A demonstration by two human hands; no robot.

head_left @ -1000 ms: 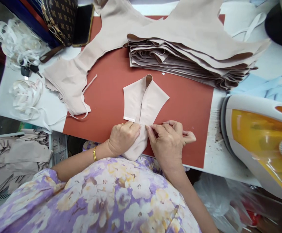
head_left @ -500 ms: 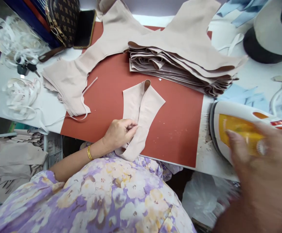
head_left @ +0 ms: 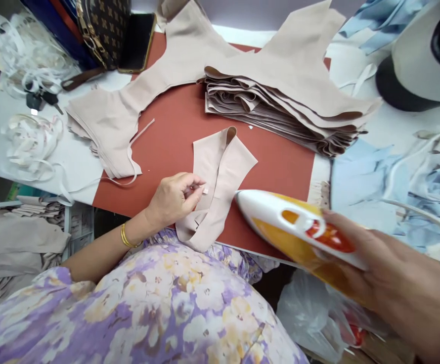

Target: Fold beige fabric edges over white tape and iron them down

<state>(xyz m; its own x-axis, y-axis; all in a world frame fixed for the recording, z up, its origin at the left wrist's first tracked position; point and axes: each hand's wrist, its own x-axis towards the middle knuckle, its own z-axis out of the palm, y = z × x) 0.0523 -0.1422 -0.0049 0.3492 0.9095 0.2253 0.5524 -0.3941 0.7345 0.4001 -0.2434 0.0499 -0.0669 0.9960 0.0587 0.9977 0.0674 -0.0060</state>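
My right hand [head_left: 385,273] is wrapped round the handle of a white and yellow clothes iron [head_left: 280,217]. The iron's tip points left and comes close to the right edge of a folded beige fabric piece [head_left: 229,172]. That piece lies on the red-brown board [head_left: 276,172], its lower end at the table's front edge. Over its left side, my left hand [head_left: 176,197] has thumb and fingers closed in a pinch. A small white tag-like piece [head_left: 205,191] shows at the fingertips.
Behind lie a thick stack of beige fabric [head_left: 280,101] and more beige pieces [head_left: 110,126] at left. White tape [head_left: 34,141], keys [head_left: 40,100], a phone [head_left: 138,43] and a patterned bag [head_left: 104,30] sit on the left. Light blue scraps [head_left: 364,177] and a plastic bag [head_left: 307,313] are on the right.
My right hand has gripped the iron and brought it left from its place on the right to beside the fabric. My left hand has drawn slightly back to the left, with the white piece now showing.
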